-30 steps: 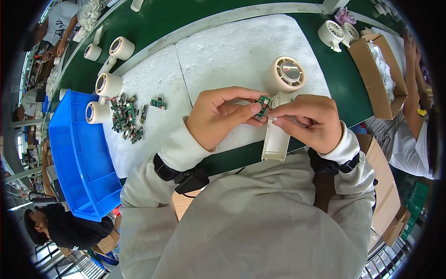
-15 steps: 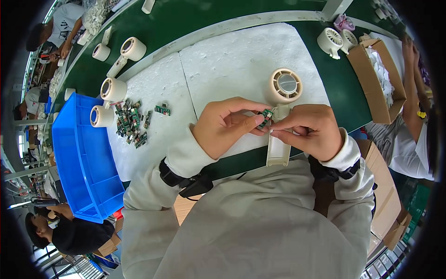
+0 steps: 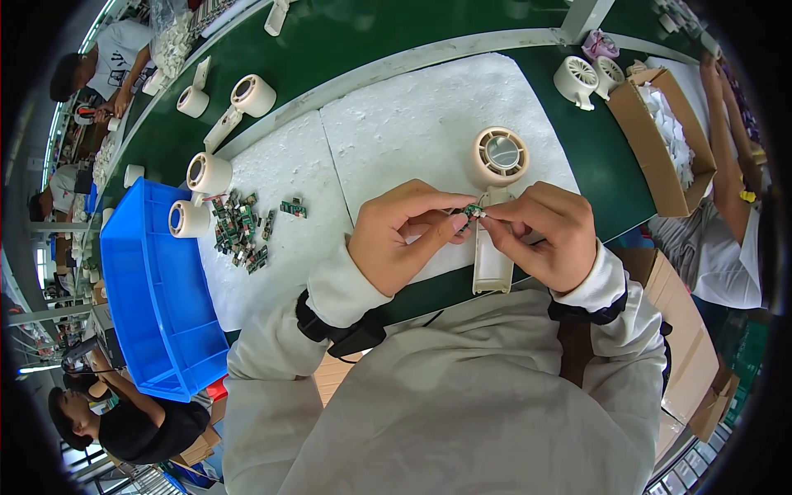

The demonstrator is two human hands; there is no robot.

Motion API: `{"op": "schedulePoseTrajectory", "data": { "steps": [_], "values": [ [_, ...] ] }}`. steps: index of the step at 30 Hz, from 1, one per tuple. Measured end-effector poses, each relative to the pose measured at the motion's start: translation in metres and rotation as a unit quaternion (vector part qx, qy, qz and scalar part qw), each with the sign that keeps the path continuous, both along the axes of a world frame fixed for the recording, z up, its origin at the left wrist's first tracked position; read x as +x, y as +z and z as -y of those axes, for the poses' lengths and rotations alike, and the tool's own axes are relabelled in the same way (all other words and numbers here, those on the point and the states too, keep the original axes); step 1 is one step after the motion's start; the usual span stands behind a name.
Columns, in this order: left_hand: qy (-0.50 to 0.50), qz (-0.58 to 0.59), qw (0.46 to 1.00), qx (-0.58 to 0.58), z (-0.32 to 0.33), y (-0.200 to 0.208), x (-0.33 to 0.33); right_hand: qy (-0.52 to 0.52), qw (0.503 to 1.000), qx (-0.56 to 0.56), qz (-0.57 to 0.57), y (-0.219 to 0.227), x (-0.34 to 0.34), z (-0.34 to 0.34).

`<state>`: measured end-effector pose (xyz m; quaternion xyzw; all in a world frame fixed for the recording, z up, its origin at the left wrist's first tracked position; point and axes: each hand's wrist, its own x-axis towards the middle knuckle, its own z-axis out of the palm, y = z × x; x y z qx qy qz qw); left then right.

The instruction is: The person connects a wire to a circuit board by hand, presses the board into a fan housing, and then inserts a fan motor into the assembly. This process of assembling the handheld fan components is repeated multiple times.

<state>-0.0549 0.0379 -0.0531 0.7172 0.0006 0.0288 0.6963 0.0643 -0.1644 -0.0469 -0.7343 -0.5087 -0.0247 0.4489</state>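
My left hand point(image 3: 404, 235) pinches a small green circuit board point(image 3: 469, 212) between thumb and fingers. Against the board's right edge, my right hand point(image 3: 551, 233) has thumb and index finger closed on a small white connector point(image 3: 482, 212), mostly covered by the fingertips. Beneath both hands lies a cream handheld fan point(image 3: 501, 155), its round head away from me. Its hollow handle point(image 3: 492, 268) points toward me, with the inside facing up. A thin wire shows near the top of the handle.
Left on the white foam sheet point(image 3: 371, 107) are a pile of circuit boards point(image 3: 237, 227) and a separate board point(image 3: 293, 208). A blue divided bin point(image 3: 157, 289) stands beside them. Several cream fans point(image 3: 209, 173) line the left; a cardboard box point(image 3: 656, 148) sits right. Other people work nearby.
My right hand has shifted slightly up, bringing its fingertips and the white connector to the board's edge. The board has turned in my left fingers. The whole view has shifted slightly.
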Motion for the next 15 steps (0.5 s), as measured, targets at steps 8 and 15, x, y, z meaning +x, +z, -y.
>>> {"op": "schedulePoseTrajectory", "data": {
  "steps": [8, 15],
  "values": [
    [0.007, 0.048, 0.999, 0.015, 0.0000, 0.0004, 0.0002, -0.001, 0.987, 0.006, 0.161, -0.0012, 0.0011, 0.0001],
    [0.012, 0.057, 0.998, 0.021, 0.0004, 0.0033, 0.0040, -0.023, 0.976, -0.022, 0.213, -0.0024, -0.0021, 0.0001]
  ]
}}
